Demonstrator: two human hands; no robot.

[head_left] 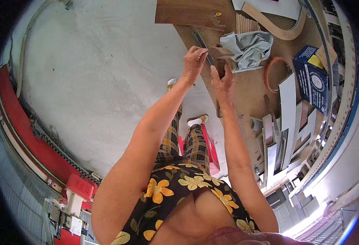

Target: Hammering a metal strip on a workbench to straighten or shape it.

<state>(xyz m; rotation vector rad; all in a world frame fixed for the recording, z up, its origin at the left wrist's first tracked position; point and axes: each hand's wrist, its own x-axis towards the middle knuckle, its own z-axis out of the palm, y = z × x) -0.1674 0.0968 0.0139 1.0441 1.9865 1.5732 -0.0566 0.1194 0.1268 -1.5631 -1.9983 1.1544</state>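
Over the near left edge of the brown worktable [245, 92], my two hands work close together. My left hand [194, 63] is closed, its fingertips pinched on a narrow dark strip [200, 40] with a pale edge. The strip shows on both sides of these fingers, and its lower end comes close to my right thumb. My right hand [223, 83] grips a brown flat piece [221, 53] between thumb and fingers; its exact kind is unclear. A crumpled grey-blue cloth [249, 47] lies just right of that piece.
Farther back are a brown board [187, 14], ribbed wooden slats [247, 24] and a curved wooden piece [269, 24]. An orange-brown ring [272, 75], a blue box [310, 77] and several long offcuts [286, 106] lie to the right. Red machinery [28, 126] stands left.
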